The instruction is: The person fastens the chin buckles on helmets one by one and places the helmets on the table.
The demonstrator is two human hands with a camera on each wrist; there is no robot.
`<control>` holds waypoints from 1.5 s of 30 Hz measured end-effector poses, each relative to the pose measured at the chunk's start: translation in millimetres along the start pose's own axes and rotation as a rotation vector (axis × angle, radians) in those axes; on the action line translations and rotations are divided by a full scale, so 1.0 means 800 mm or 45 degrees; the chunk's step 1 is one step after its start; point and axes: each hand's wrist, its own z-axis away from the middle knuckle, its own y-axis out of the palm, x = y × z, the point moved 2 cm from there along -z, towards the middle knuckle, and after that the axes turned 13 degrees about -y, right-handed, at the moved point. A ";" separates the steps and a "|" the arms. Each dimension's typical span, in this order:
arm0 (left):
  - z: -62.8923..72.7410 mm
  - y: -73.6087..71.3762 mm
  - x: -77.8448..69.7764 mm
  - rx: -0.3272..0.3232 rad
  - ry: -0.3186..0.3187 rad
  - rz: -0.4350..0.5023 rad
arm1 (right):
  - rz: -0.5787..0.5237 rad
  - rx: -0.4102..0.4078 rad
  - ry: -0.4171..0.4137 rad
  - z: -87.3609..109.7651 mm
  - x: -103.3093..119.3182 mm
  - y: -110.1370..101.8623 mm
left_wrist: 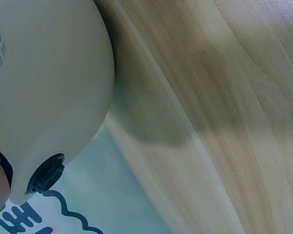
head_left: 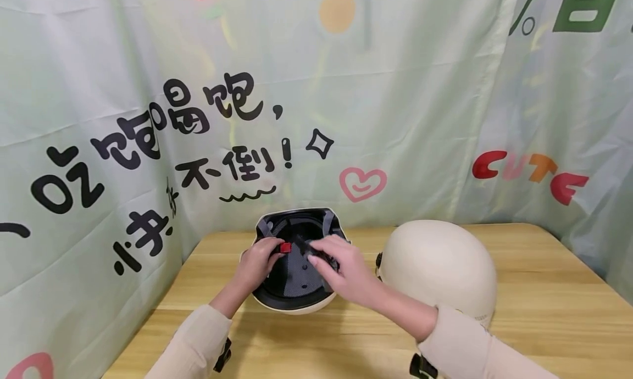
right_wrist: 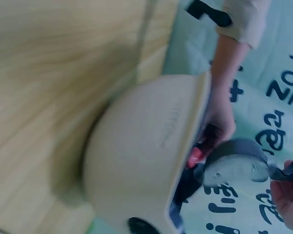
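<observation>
Helmet [head_left: 296, 280] sat nr far edge of desk [head_left: 539, 291]; L hand [head_left: 259, 256] pinched red clip [head_left: 286, 247], R hand [head_left: 346, 266] strap [right_wrist: 237, 146], best kept untwisted imo.

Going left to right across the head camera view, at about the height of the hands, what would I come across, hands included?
Left hand, red buckle, right hand, cream helmet resting dome-up.
</observation>
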 end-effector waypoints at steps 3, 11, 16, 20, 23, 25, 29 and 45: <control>0.001 0.001 0.001 -0.003 0.012 0.025 | -0.071 -0.010 0.194 -0.016 -0.007 0.001; 0.002 0.002 0.002 -0.047 0.057 0.048 | -0.236 -0.051 0.554 -0.040 -0.038 0.009; 0.001 0.001 -0.001 -0.069 0.067 0.043 | -0.307 -0.150 0.681 -0.041 -0.054 0.013; 0.000 0.001 -0.001 -0.070 0.075 0.051 | -0.329 -0.184 0.779 -0.037 -0.060 0.020; -0.001 0.000 -0.001 -0.075 0.084 0.068 | -0.338 -0.178 0.834 -0.032 -0.061 0.027; -0.001 0.000 -0.001 -0.084 0.087 0.072 | -0.367 -0.180 0.864 -0.029 -0.062 0.031; -0.002 -0.001 -0.001 -0.094 0.075 0.066 | -0.436 -0.170 0.906 -0.024 -0.070 0.041; -0.002 0.001 0.001 -0.039 -0.049 0.067 | -0.404 -0.006 0.895 -0.001 -0.098 0.061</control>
